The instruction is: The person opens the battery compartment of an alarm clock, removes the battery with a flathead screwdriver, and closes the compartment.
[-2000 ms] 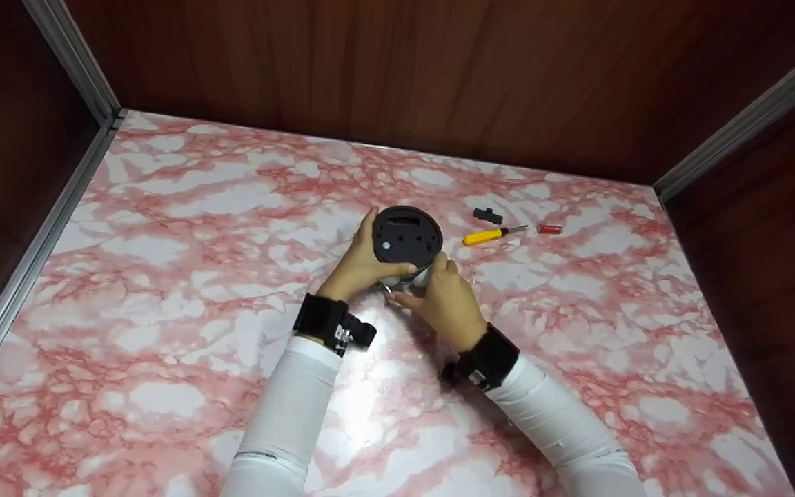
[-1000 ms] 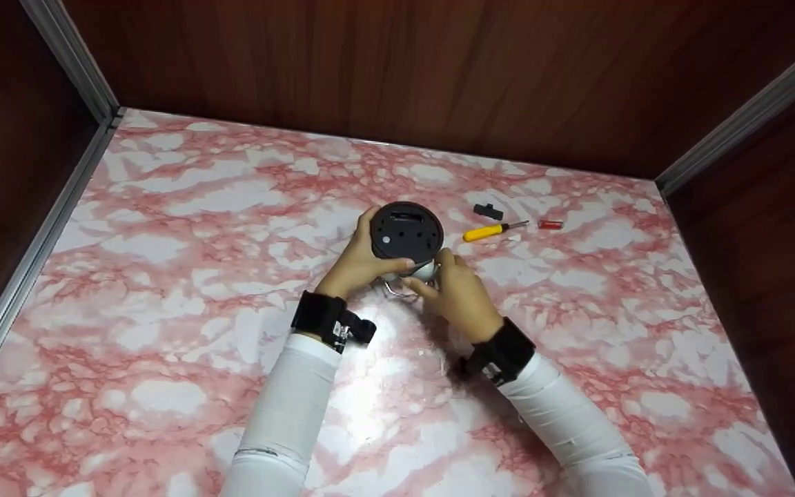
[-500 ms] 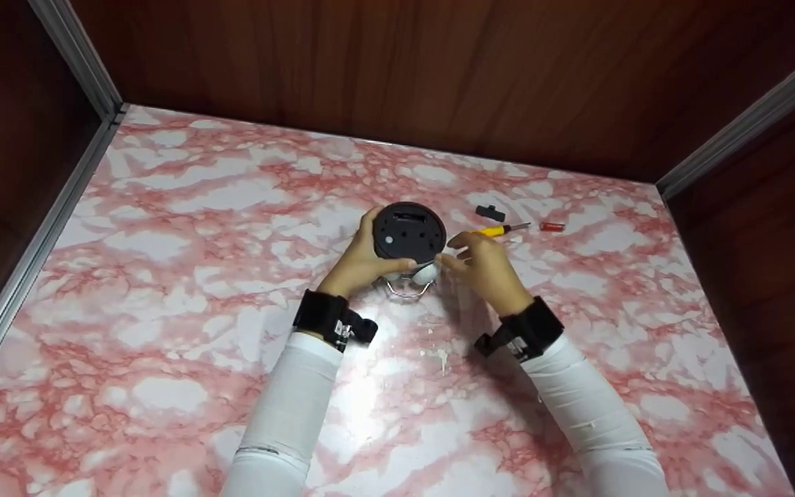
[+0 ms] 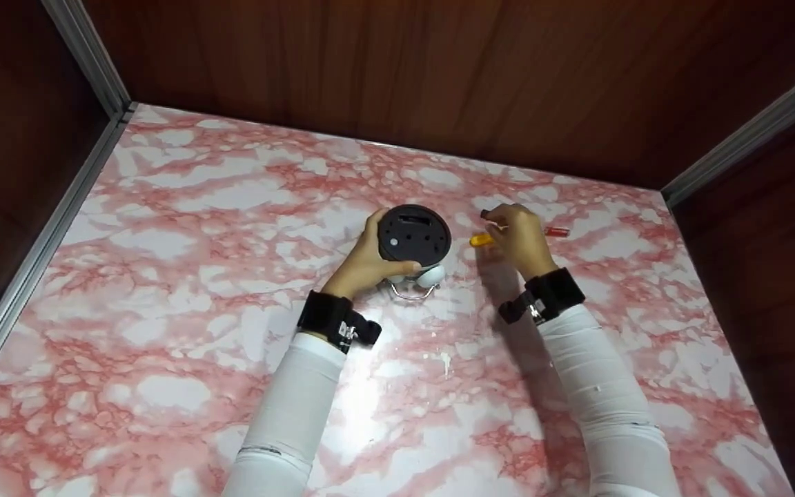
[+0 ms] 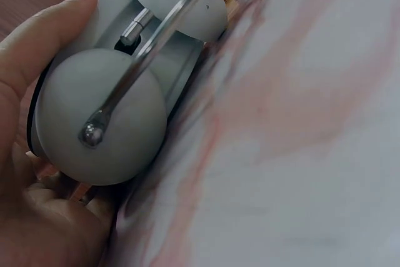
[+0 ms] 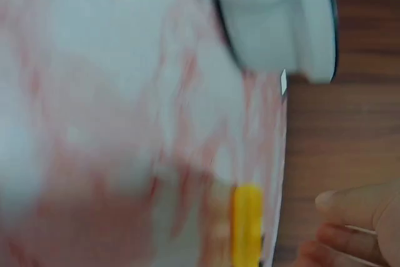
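A twin-bell alarm clock (image 4: pixel 415 233) with a round black back facing up is gripped by my left hand (image 4: pixel 366 259), the thumb lying along its lower edge. In the left wrist view its pale grey bells (image 5: pixel 103 117) and the metal handle (image 5: pixel 153 48) across them show close up. My right hand (image 4: pixel 523 235) is over the small black battery cover (image 4: pixel 485 214), only one end of which shows beside the fingertips. In the right wrist view the right fingers (image 6: pixel 350 207) are loosely bent, with nothing visible between them. A yellow-handled screwdriver (image 4: pixel 482 239) lies partly hidden under this hand.
A red battery (image 4: pixel 557 232) lies on the table just right of the right hand. Dark wood panels (image 4: pixel 384 76) close off the back and both sides of the pink-and-white marbled table (image 4: pixel 197 331).
My right hand has left the bell side of the clock and moved right and away from me, to the battery cover and screwdriver. The left hand keeps its grip on the clock.
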Motion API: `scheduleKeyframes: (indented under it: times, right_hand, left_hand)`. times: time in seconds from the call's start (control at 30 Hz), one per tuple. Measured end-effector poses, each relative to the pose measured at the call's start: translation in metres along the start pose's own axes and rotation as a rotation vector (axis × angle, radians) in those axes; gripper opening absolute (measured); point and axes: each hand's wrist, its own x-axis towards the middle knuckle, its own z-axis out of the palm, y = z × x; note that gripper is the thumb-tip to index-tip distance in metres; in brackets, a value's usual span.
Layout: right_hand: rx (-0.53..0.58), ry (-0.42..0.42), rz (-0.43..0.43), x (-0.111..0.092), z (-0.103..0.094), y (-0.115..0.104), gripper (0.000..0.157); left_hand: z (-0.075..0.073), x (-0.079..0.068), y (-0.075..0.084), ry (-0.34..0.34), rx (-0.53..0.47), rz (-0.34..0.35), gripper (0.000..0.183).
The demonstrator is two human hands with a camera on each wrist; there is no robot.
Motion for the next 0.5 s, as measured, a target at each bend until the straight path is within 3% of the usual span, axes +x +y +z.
scheduleKeyframes:
  times: [0.27,0.5]
  right_hand:
    - [-0.055,0.056,-0.008,0.01,0.005,0.023,0.018]
    - [-0.059,-0.034,0.066,0.026,0.002,0.027,0.028]
  left_hand:
    - [0.0,-0.001,0.0,0.004,-0.017,0.001,0.114]
    - [0.0,-0.001,0.0,-0.004,-0.029,-0.008,0.115]
